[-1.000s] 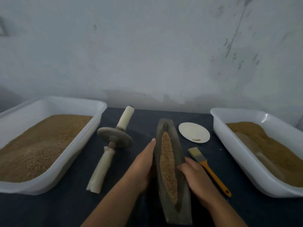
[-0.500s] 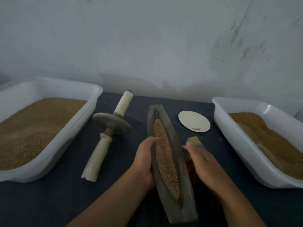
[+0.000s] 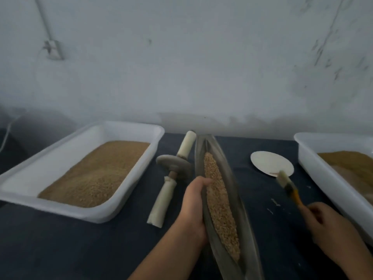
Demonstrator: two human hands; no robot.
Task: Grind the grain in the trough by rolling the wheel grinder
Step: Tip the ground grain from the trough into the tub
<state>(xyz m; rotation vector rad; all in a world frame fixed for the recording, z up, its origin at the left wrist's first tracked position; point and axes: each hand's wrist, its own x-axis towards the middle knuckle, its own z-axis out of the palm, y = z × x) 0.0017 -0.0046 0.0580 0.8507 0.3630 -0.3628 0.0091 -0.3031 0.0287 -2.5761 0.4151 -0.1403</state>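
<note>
A long grey boat-shaped trough (image 3: 240, 229) lies on the dark table, running away from me, with a strip of brown grain (image 3: 219, 203) along its groove. My left hand (image 3: 194, 205) grips its left rim, thumb over the edge. The wheel grinder (image 3: 174, 168), a grey stone disc on an axle with white-wrapped handles, lies flat just left of the trough, untouched. My right hand (image 3: 331, 229) is off to the right and holds a brush (image 3: 287, 185) by its orange handle, bristles pointing away; this part is motion-blurred.
A white tub (image 3: 129, 197) of brown grain stands at the left. Another white tub (image 3: 323, 170) with finer brown powder stands at the right edge. A small white plate (image 3: 268, 161) lies behind the brush. A wall closes the table's far side.
My right hand left the trough's right rim, took the brush and carried it right. The left hand kept its grip on the trough, which now lies close beside the grinder.
</note>
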